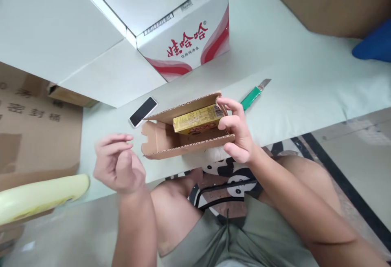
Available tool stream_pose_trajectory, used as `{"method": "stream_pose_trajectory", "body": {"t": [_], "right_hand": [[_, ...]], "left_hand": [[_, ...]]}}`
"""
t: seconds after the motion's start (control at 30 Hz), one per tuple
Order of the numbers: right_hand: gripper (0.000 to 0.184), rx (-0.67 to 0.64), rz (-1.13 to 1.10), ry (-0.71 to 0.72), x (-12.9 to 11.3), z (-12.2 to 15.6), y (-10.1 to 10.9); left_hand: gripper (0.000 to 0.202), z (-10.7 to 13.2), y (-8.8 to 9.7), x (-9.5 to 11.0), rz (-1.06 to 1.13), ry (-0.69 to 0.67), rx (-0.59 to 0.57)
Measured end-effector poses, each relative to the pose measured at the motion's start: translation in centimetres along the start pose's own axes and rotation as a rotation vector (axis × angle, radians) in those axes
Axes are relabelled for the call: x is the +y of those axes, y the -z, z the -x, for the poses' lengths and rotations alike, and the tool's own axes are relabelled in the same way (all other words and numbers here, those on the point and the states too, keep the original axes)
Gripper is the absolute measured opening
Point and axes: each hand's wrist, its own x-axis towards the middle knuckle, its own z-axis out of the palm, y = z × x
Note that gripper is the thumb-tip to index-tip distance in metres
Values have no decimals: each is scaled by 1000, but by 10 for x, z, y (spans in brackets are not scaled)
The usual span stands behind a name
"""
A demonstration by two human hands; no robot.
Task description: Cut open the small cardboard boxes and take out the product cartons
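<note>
An open-topped brown cardboard box (165,151) lies near the front edge of the table, its left end notched. A small yellow printed carton (197,120) sits inside, toward the right end. My right hand (236,130) is at that right end, its curled fingers over the end wall and the thumb by the near corner. To the left of the box, my left hand (120,163) is raised and slightly blurred. Its fingers are loosely bent, with the thumb apart from them and nothing visible between. Just beyond my right hand lies a green utility knife (252,98) with its blade out.
A phone (143,112) lies behind the box's left end. White cartons (186,47) with red print stand at the back. Brown cardboard (39,136) and a pale yellow rounded object (42,197) are at left. A brown box (336,2) and a blue object (374,43) are at right.
</note>
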Motion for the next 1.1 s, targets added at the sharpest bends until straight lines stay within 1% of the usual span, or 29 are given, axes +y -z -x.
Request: {"method": "stream_pose_trajectory", "body": {"t": [0.07,0.13,0.2,0.27,0.33,0.4,0.47,0.6,0.67,0.7,0.77,0.87,0.93,1.0,1.1], "right_hand": [[32,16,-12,8,0,1,-2],[32,17,-27,2,0,3,-3],[31,-10,-49,-24,0,6,-2],[31,-24,-70,-48,0,8,-1],[31,-16,-76,-59,-1,9,-1],[31,-12,-75,-57,0,9,-2],[31,-35,-80,-40,-1,9,-3],[30,-50,-111,-22,-3,8,-3],[29,-41,-139,-30,-4,9,-3],[29,-37,-147,-31,-5,9,-3],[29,-30,-146,-29,-5,11,-2],[32,-8,-118,-49,-4,13,0],[33,-11,-104,-69,-2,15,0],[34,-32,-90,-79,-1,15,0],[32,-49,-74,-75,0,15,-1]], "left_hand": [[39,-14,13,11,-93,20,-76],[35,-27,23,15,-174,54,-150],[31,-36,30,16,-241,83,-230],[28,-40,32,19,-314,119,-329],[24,-42,31,24,-393,177,-425],[25,-43,27,30,-452,242,-480],[30,-43,21,31,-486,269,-524],[36,-47,9,20,-611,314,-627],[34,-48,10,16,-630,328,-633],[33,-47,14,16,-611,321,-618],[34,-43,27,22,-548,297,-551],[39,-29,57,38,-416,343,-411],[40,-17,77,47,-333,393,-278],[44,-5,93,49,-239,421,-117],[49,8,105,44,3,381,122]]}}
